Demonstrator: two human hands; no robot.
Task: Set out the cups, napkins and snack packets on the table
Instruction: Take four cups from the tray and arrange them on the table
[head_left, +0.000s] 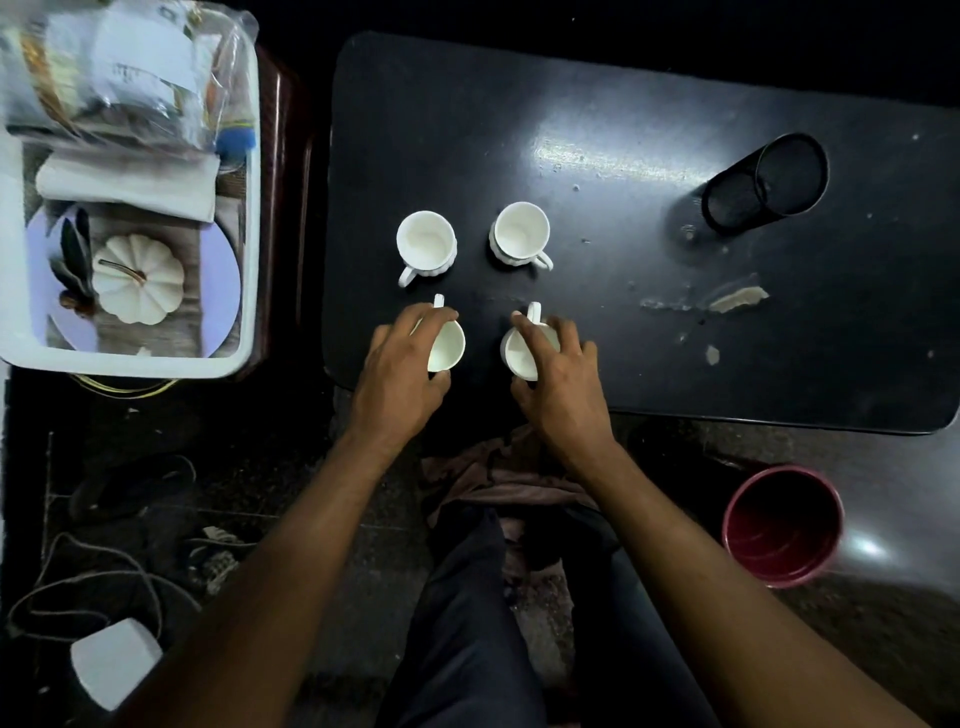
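Observation:
Several white ribbed cups stand in a square on the black table (623, 338). The far left cup (426, 243) and the far right cup (521, 232) stand free, handles toward me. My left hand (402, 364) grips the near left cup (448, 347) by its rim and side. My right hand (558, 371) grips the near right cup (519, 353) the same way. Both near cups rest close to the table's front edge, handles pointing away. Folded white napkins (130, 179) and a clear bag of packets (124, 73) lie in a white tub (252, 249) at the left.
A black mesh pen holder (766, 179) lies on its side at the table's far right. A chipped patch (737, 300) marks the tabletop. The tub also holds a lilac plate (221, 291) with a white pumpkin ornament (139, 278). A red bucket (782, 525) and cables (78, 587) sit on the floor.

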